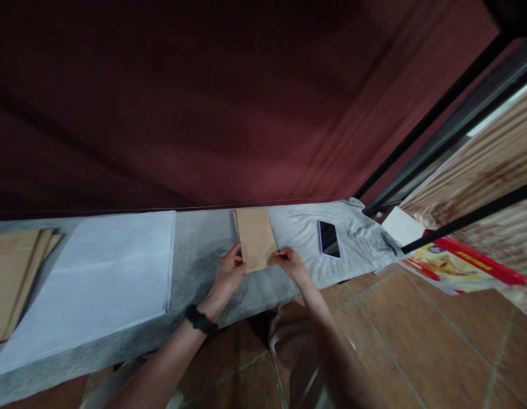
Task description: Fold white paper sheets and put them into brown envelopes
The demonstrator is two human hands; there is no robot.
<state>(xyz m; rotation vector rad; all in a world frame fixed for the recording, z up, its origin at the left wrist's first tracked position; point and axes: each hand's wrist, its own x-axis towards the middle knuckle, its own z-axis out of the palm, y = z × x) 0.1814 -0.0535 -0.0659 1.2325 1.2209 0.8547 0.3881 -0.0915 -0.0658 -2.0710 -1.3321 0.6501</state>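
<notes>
A tan paper envelope or bag (pixel 255 236) lies flat on a grey cloth-covered surface (pixel 195 255), its long side running away from me. My left hand (pixel 230 271), with a black band at the wrist, pinches its near left corner. My right hand (pixel 288 260) grips its near right corner. Both hands rest on the grey cloth at the envelope's near edge.
A black phone (pixel 329 239) lies on the cloth right of the envelope. A large white sheet (pixel 105 272) lies to the left, with tan cardboard pieces (pixel 12 272) beyond it. Colourful printed boxes (pixel 455 264) sit on the tiled floor (pixel 408 341) at right. A dark red curtain (pixel 229 102) hangs behind.
</notes>
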